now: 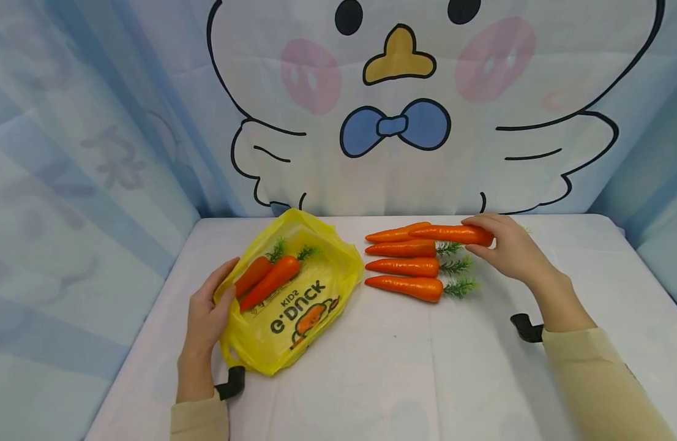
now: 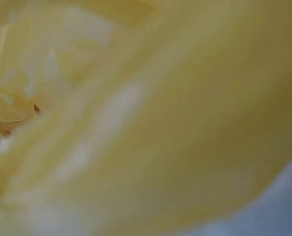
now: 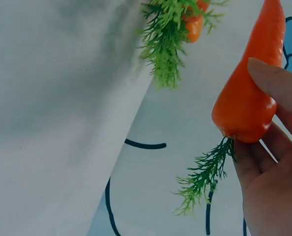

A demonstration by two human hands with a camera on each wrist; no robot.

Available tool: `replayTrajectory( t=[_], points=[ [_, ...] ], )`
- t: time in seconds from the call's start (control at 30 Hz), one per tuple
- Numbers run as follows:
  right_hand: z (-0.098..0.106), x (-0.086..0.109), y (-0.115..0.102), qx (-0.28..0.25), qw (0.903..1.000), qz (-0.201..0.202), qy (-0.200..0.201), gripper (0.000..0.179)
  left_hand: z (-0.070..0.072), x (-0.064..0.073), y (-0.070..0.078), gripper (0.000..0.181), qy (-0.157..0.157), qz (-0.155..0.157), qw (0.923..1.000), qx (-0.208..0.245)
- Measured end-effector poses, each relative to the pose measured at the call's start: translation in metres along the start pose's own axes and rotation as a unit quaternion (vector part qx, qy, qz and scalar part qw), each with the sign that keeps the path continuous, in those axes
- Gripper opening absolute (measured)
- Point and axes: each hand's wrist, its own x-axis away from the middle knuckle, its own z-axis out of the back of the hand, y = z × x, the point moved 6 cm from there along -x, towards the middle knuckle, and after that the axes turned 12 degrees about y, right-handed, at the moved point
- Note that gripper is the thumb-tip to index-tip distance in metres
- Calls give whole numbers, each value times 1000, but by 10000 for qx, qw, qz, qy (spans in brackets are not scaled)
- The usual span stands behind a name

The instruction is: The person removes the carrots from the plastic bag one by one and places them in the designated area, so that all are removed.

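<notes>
My right hand [image 1: 504, 245] grips an orange toy carrot [image 1: 448, 233] by its thick end, thumb on one side and fingers on the other. In the right wrist view the green leaves [image 3: 207, 172] of this carrot hang past the palm. Below it, several more carrots [image 1: 401, 267] lie in a row, tips to the left. At the left, my left hand [image 1: 209, 309] holds the edge of a yellow plastic bag [image 1: 327, 294] with printed letters. Two carrots [image 1: 272, 282] lie at its mouth, leaves toward the back. Blurred yellow plastic [image 2: 185, 123] fills the left wrist view.
A white cloth covers the table [image 1: 371, 380]. Behind its far edge hangs a curtain [image 1: 393, 177] with a cartoon bird. Another blue-and-white curtain [image 1: 68, 214] runs along the left side.
</notes>
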Motion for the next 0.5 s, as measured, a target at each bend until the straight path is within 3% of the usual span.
replayTrajectory(
  t=[0.5],
  points=[
    [11, 3, 54, 297, 9965, -728, -282, 47, 3, 0, 0, 45, 38, -150, 9999, -35]
  ],
)
